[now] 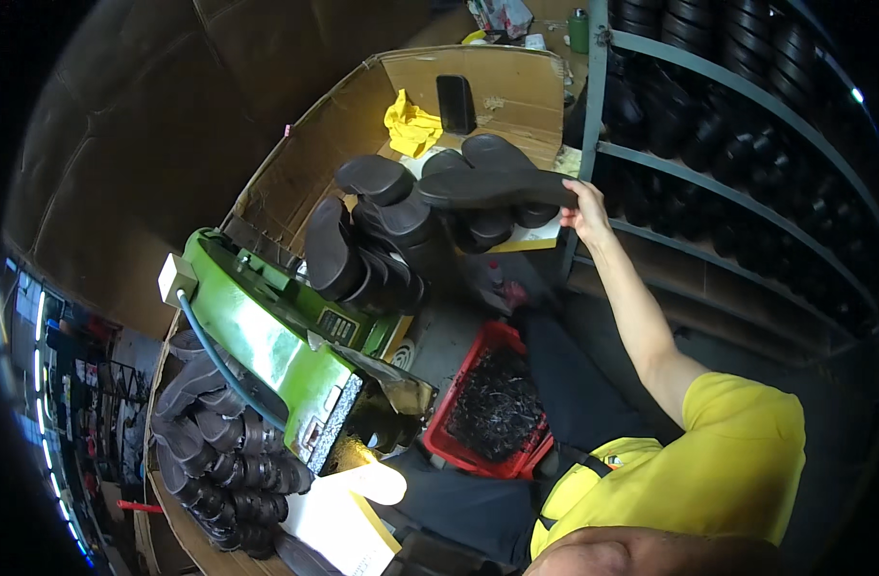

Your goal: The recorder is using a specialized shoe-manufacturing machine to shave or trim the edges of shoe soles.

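My right hand (585, 213), at the end of an outstretched arm, is closed on one end of a long dark brown shoe sole (492, 188). That sole is held over a pile of similar soles (401, 216), which stand and lie in stacks at the middle of the view. From this view I cannot tell whether it touches the ones beneath. My left hand does not show. Nearer to me stands a green machine (266, 336) with a blue cable, its working end brightly lit.
A red bin (434, 437) of dark shavings stands by my legs. More soles (223, 451) are heaped left of the machine. Cardboard walls (530, 82) hold a phone (456, 104) and a yellow cloth (411, 125). A metal rack (727, 72) full of dark soles rises at right.
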The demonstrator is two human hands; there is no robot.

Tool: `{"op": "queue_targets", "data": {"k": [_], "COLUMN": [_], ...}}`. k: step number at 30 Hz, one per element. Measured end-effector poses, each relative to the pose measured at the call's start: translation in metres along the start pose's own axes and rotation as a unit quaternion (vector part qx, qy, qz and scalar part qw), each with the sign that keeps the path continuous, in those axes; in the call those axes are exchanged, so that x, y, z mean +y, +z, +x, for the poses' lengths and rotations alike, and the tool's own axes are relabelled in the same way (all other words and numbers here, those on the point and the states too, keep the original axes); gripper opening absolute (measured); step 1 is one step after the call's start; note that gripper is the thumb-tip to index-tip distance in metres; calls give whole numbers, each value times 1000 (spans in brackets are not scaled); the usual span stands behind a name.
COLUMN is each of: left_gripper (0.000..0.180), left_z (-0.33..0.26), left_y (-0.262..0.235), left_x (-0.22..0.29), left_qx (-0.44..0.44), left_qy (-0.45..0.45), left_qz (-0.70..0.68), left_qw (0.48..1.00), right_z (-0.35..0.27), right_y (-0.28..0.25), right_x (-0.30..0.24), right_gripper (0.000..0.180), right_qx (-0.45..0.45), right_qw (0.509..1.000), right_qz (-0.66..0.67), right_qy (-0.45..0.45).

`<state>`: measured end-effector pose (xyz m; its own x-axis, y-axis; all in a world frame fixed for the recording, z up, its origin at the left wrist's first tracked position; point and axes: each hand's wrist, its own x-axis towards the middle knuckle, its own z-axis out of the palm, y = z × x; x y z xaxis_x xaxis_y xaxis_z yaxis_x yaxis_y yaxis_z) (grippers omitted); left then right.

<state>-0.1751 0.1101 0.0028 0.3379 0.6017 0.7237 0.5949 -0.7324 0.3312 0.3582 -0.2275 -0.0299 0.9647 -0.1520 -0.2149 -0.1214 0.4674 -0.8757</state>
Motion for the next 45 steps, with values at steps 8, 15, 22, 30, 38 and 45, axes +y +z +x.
{"op": "queue_targets", "data": {"k": [8,15,22,30,38,45], "left_gripper": [45,46,48,50,51,58], "left_z": [6,14,15,16,2,-25], "left_y": [-12,-11,-19,-22,-45,-63], "left_x": [-1,1,-3,-6,-7,21], "left_qx": [-9,-12,-11,-16,-24,-223], "left_qy": [19,31,39,50,50,-65], "left_qz": [9,-6,-2,-11,-4,-162], "left_qw": [1000,999,999,999,998,959], "right_z": [-14,-35,-51,-9,-101,-210], "right_y": [21,26,119,286,242,98], "right_x": [-3,22,23,25,-22,15], "right_gripper": [25,80,43,78,74,67], "right_qx": [-45,-4,-189,-223,-246,-459], "right_qw": [959,994,909,684,639,646], "right_qz": [278,105,-176,-616,-657,-418], "right_qy": [19,17,-327,-322,-314,-445]}}
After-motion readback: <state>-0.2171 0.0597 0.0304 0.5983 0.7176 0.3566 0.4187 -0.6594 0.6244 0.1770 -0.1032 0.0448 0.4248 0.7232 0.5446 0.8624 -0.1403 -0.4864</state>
